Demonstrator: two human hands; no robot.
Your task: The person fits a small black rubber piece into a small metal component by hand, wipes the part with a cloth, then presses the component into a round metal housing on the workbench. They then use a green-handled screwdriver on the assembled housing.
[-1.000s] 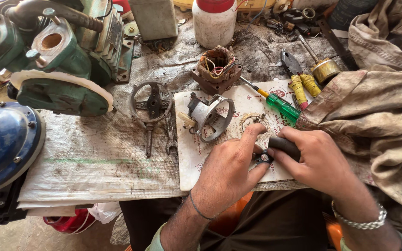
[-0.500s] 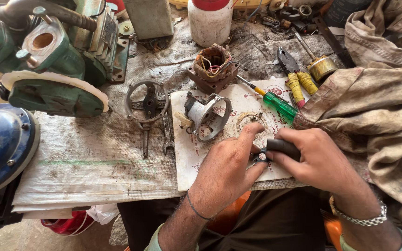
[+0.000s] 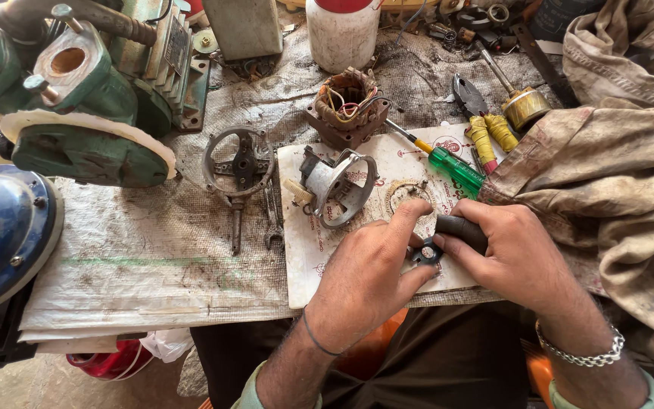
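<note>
Change: both hands are held nearly where they were, barely shifted.
Left hand [image 3: 365,276]: small black ring [image 3: 425,252] pinched.
Right hand [image 3: 512,254]: black handle [image 3: 459,229] clasped.

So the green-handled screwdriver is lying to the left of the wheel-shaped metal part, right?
Not quite. In the head view the green-handled screwdriver lies to the right of the wheel-shaped metal part, near the yellow-handled pliers. The rest holds: it is lying flat on the bench.

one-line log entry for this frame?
left hand: pinching small dark round part | right hand: gripping black tool handle against it | over white printed sheet
</note>
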